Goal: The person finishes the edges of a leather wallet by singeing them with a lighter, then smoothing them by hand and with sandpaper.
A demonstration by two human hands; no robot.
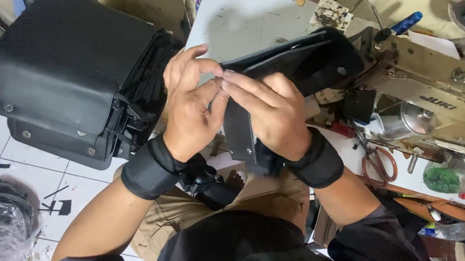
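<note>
Both hands are closed on a black leather piece [297, 70] held up in front of the chest — the left hand [193, 109] pinches its near edge between thumb and forefinger, and the right hand [269, 113] wraps over the folded part just beside it, fingertips meeting the left thumb. The piece runs from the hands toward the right, its rounded end with a small rivet reaching the sewing machine [446, 100], whose worn cream body lies along the right side. Each wrist wears a black wrist band [150, 169]. Below the machine, on the white table edge, lie orange-handled scissors [378, 164], and farther right a green-ended plastic bottle [463, 177] rests on its side. To the left, well apart from the hands, a stack of finished black bags [73, 74] sits on the white tiled floor [39, 176] — black offcuts lie scattered about it.
</note>
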